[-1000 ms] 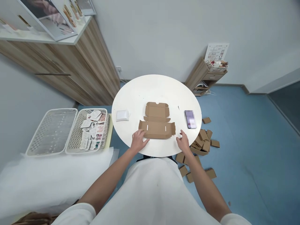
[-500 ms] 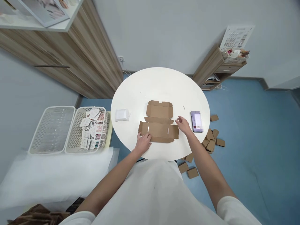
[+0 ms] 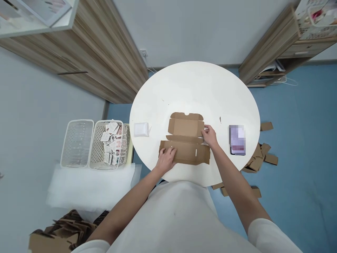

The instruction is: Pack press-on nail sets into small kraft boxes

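An unfolded cardboard mailer box (image 3: 185, 127) lies on the round white table (image 3: 195, 88) in front of me. Its upper panel has tucked corner flaps and a half-round notch; the lower panel shows a white slot at the right. My left hand (image 3: 166, 159) rests on the lower left part of the cardboard with its fingers apart, covering the other slot in part. At the right side edge of the upper panel, my right hand (image 3: 210, 136) pinches the cardboard between thumb and fingers. A small white wrapped packet (image 3: 141, 129) lies to the left.
A phone (image 3: 237, 140) lies near the table's right edge. White baskets (image 3: 105, 165), one holding cards, stand at the left beside white sheets (image 3: 86, 186). Folded cardboard boxes (image 3: 256, 160) lie on the blue floor at right, with more cardboard (image 3: 63, 232) at lower left.
My right hand has come from beside the box onto its right edge and taken hold of it. My left hand stays on the lower panel. The camera view has shifted.
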A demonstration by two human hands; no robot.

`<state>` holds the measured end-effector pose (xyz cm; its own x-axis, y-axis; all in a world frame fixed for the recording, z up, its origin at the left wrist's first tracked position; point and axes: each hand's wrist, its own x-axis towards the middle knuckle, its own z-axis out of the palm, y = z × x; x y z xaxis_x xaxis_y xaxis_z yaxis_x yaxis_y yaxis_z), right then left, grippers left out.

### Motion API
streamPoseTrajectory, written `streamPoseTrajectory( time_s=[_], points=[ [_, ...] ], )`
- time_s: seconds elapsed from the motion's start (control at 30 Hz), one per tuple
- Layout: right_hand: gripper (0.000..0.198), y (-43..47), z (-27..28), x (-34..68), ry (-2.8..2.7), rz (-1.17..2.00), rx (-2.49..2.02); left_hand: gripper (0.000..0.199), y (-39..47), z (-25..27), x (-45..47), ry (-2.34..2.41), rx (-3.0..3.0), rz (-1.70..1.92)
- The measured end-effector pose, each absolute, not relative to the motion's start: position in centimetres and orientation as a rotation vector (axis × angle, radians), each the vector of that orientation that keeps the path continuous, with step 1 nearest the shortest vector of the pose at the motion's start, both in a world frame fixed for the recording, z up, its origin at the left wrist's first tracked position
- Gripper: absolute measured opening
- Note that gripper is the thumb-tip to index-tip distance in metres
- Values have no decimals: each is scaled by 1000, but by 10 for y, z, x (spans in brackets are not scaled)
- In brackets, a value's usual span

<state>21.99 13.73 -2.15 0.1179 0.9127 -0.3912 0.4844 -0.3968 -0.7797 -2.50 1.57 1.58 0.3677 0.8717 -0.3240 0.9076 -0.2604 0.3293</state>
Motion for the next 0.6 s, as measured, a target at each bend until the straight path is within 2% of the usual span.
streamPoseTrajectory(
  time_s=[0.3, 0.5, 0.6],
  points=[
    [33, 113, 1, 222, -1461, 1281, -1860, 96, 25, 29, -17, 1648, 2277, -130],
    [34, 86, 10, 214, -1563, 1272, -1950, 102, 22, 26, -17, 1574, 2370, -202],
    [43, 68, 17, 211, -1673, 1228, -1986, 102, 13, 24, -20, 1556, 2388, -185]
  ],
)
